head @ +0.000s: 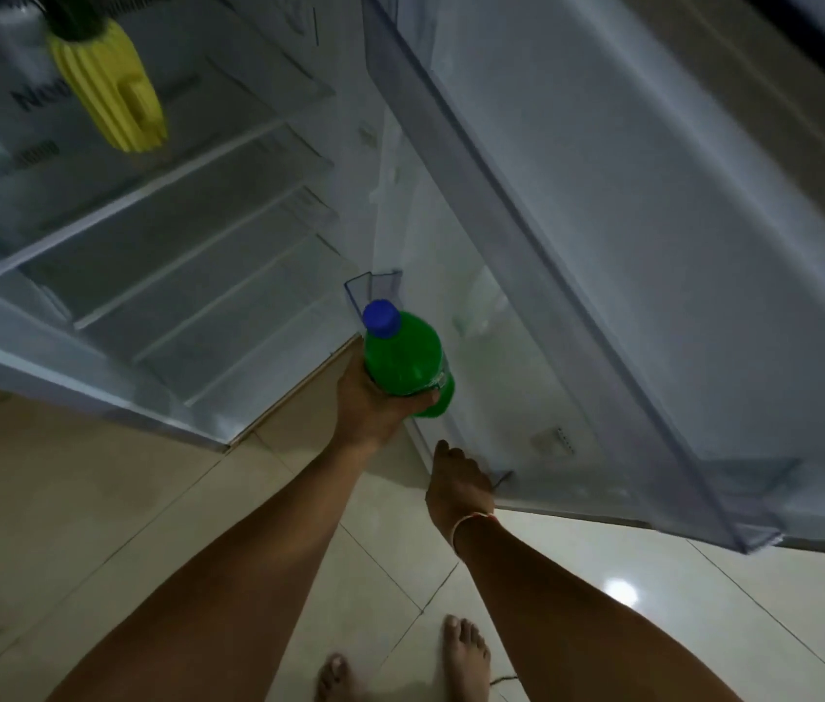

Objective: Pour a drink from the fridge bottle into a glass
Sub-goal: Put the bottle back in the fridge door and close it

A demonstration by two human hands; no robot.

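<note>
1. Bare feet [466,656] stand on pale tiles, bottom centre.
2. The right hand [457,486] curls its fingers over the fridge door [653,276] edge.
3. The left hand [375,405] grips the upright green bottle [403,359], blue-capped, mid-frame.
4. Shelves [172,230] recede upper left, beneath a yellow container [111,93].

The one camera sits on the person's head, looking steeply down, close to the open fridge [172,235] and floor [96,499].

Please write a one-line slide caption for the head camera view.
Left hand grips green bottle at the open fridge; right hand holds the door.
</note>
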